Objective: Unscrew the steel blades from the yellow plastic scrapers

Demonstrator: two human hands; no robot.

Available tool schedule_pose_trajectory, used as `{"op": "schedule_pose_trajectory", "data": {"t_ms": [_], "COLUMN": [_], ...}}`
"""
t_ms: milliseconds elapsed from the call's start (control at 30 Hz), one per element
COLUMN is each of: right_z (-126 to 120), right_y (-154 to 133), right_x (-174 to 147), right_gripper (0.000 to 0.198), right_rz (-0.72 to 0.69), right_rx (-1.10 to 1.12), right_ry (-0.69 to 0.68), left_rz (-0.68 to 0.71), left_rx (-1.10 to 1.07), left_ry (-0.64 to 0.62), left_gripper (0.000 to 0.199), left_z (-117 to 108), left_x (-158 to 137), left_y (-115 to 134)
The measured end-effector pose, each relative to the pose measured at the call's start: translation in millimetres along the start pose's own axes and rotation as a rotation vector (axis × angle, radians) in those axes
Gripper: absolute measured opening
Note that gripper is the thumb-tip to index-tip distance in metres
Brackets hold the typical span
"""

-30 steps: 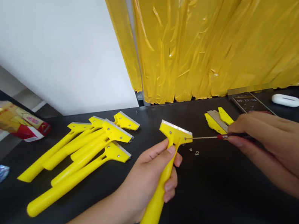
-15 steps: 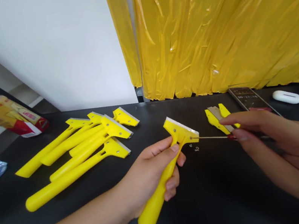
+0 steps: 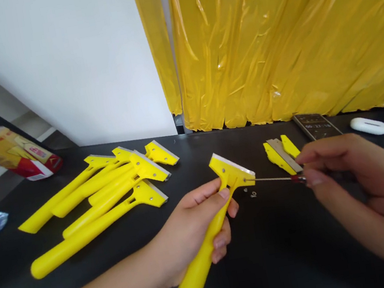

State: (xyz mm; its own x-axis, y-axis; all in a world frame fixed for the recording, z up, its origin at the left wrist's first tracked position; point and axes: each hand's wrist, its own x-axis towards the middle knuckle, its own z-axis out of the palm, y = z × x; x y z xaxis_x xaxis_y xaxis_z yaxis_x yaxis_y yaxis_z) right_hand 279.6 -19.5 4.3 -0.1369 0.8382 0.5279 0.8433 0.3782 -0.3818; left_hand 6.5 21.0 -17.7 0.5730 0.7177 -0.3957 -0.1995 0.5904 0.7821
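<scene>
Currently, your left hand (image 3: 194, 224) is wrapped around the handle of a yellow scraper (image 3: 205, 252), its head jutting beyond your thumb. Your right hand (image 3: 371, 182) pinches a screwdriver (image 3: 297, 178), its tip at the screw on that head. Small metal bits (image 3: 253, 194) lie between your hands, a grey blade (image 3: 282, 152) just past your right fingertips, more scrapers (image 3: 111, 189) left of your left hand.

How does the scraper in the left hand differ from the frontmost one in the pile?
The held scraper is in the left hand; the frontmost scraper lies on the table. A screwdriver meets the held scraper; none meets the frontmost scraper. Both are yellow with metal edges.
</scene>
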Motion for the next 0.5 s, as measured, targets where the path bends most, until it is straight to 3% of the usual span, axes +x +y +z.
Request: {"op": "schedule_pose_trajectory", "data": {"t_ms": [267,500], "right_z": [1.4,5.1], "right_y": [0.2,2.9], "right_x": [1.1,-1.6], "right_gripper": [0.03,0.045], "right_rz": [-0.105,0.044], "right_rx": [0.0,0.009], "right_ry": [-0.047,0.054], "left_rz": [-0.002,-0.001], "left_rx": [-0.021,0.03], "left_ry": [0.016,-0.004], "left_gripper": [0.025,0.028], "left_z": [0.5,0.5], "left_x": [-0.1,-0.8], "left_y": [1.0,0.9]}}
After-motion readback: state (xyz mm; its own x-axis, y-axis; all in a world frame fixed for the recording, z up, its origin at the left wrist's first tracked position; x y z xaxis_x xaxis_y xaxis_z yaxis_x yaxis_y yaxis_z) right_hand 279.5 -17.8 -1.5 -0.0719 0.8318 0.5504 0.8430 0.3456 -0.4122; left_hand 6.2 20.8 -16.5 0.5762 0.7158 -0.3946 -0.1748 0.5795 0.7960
